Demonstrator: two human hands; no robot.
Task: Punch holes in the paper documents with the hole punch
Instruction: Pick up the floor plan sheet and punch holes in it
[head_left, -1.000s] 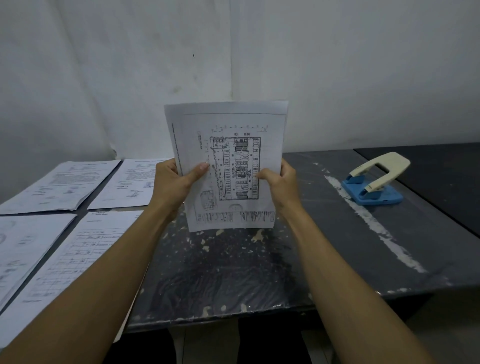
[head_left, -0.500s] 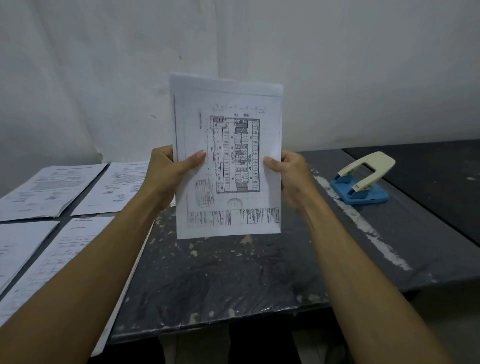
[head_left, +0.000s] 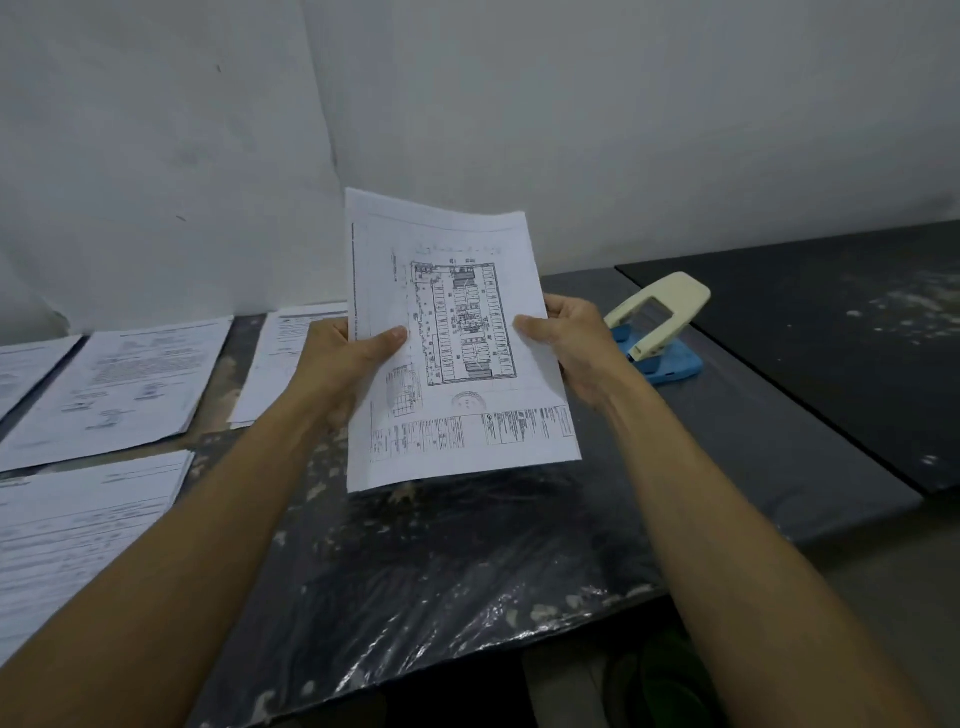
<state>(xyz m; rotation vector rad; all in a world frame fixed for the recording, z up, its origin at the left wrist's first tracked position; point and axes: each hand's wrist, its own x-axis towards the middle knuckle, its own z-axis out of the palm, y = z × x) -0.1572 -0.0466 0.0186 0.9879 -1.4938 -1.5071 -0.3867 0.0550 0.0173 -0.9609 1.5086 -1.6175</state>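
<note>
A thin stack of white sheets with a printed floor plan (head_left: 457, 338) is held up above the dark table (head_left: 467, 561). My left hand (head_left: 343, 364) grips its left edge, thumb on the front. My right hand (head_left: 576, 348) grips the right edge the same way. The stack leans slightly to the right. A hole punch (head_left: 657, 327) with a cream lever and a blue base sits on the table just right of my right hand, partly hidden behind it.
Several printed documents lie on the table's left side: one at the far left (head_left: 119, 384), one behind my left hand (head_left: 291, 353), one near the front left (head_left: 78, 535). A second dark tabletop (head_left: 831, 332) adjoins on the right. A white wall stands behind.
The held stack has come down and shifted right toward the hole punch, and it now tilts slightly. Both hands keep the same grip on its edges.
</note>
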